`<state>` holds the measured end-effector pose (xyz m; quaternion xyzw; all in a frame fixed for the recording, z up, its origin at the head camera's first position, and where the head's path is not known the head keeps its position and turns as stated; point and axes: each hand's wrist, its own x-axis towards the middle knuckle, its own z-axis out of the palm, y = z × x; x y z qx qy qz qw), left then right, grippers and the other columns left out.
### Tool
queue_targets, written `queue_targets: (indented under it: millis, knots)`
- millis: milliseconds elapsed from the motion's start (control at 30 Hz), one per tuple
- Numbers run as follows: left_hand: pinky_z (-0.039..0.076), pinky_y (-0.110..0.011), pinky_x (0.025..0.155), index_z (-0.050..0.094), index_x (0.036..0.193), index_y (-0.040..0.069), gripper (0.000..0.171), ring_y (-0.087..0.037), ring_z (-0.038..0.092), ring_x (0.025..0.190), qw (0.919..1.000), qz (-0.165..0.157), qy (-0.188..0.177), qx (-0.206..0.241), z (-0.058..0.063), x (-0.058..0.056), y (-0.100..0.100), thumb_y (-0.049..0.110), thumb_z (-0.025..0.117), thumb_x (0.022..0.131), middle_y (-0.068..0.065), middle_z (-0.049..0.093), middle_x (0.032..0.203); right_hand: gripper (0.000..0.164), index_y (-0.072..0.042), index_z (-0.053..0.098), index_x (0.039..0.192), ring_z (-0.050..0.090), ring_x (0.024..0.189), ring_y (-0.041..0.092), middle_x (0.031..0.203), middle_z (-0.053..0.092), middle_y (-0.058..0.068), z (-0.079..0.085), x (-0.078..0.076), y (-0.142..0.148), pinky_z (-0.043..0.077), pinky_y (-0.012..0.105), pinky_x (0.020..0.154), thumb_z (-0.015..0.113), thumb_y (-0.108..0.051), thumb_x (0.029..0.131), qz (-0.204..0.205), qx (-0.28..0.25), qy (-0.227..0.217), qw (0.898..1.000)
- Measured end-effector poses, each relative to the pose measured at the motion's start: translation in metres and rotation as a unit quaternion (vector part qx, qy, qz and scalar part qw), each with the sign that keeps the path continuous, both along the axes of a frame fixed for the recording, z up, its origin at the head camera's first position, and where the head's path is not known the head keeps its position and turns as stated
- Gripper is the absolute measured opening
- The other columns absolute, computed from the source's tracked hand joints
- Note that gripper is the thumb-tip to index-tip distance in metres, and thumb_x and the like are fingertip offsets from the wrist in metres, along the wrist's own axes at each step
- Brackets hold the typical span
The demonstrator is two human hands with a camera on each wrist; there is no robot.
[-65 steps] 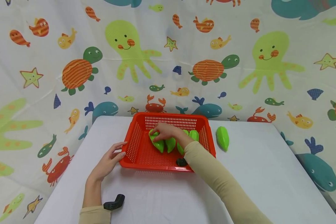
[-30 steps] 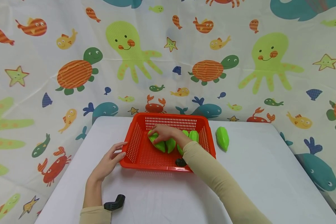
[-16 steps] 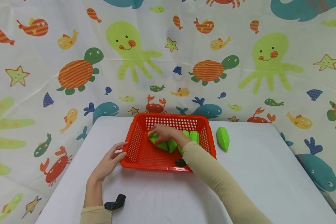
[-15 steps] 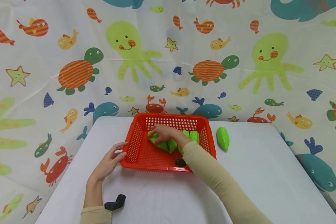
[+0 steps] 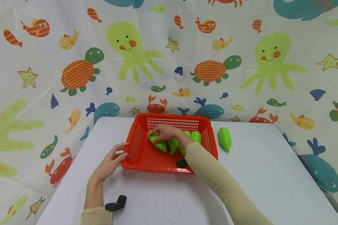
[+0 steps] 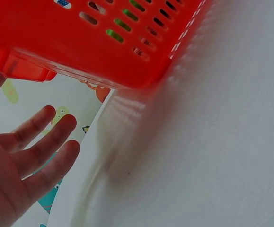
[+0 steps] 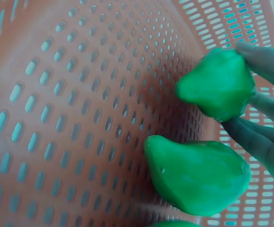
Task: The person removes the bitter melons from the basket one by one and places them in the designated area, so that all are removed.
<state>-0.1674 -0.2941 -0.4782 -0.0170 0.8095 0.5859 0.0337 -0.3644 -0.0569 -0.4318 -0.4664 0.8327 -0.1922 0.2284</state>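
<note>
Left hand (image 5: 108, 162): fingers spread at red basket (image 5: 155, 169) rim, nine o'clock
Right hand (image 5: 166, 132): fingers pinching green fruit (image 5: 160, 146) inside
Loose fruit (image 5: 224, 139): outside, three o'clock

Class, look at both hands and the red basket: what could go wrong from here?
The right hand pinches one green fruit only at its wide end, so it might slip.
The neighbouring green fruit lies close by and could get knocked.
Three fingers of the left hand are off the red basket, so a bump might shift it.
</note>
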Motion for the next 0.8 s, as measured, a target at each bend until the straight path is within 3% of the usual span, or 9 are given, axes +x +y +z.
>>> queue_targets:
  millis: [167,367,800]
  knots:
    - [0.048,-0.053,0.096,0.041,0.146,0.024,0.054,-0.039,0.045,0.128,1.0000,-0.003,-0.002,0.003,0.001,-0.003,-0.001,0.036,0.059,0.097,-0.015,0.036,0.147,0.040,-0.016,0.066,0.129,0.048,0.129,0.018,0.138,0.055,0.003,0.000,-0.004,0.002,0.040,0.033,0.106,0.073,-0.021,0.089,-0.046,-0.042,-0.038,0.997]
    - [0.049,-0.052,0.096,0.041,0.146,0.024,0.053,-0.039,0.046,0.127,1.0000,-0.008,-0.001,0.002,0.001,-0.006,-0.002,0.036,0.059,0.097,-0.015,0.036,0.146,0.042,-0.018,0.064,0.131,0.048,0.126,0.016,0.139,0.055,0.001,0.003,-0.007,0.006,0.041,0.032,0.104,0.072,-0.024,0.090,-0.069,-0.095,-0.079,0.990]
    - [0.048,-0.053,0.096,0.040,0.147,0.024,0.054,-0.039,0.045,0.128,0.9999,-0.013,0.002,-0.004,0.001,-0.012,-0.010,0.036,0.058,0.098,-0.015,0.036,0.147,0.039,-0.016,0.066,0.127,0.048,0.126,0.017,0.134,0.057,0.000,0.026,-0.010,0.011,0.044,0.037,0.100,0.073,-0.025,0.089,-0.141,-0.160,-0.053,0.976]
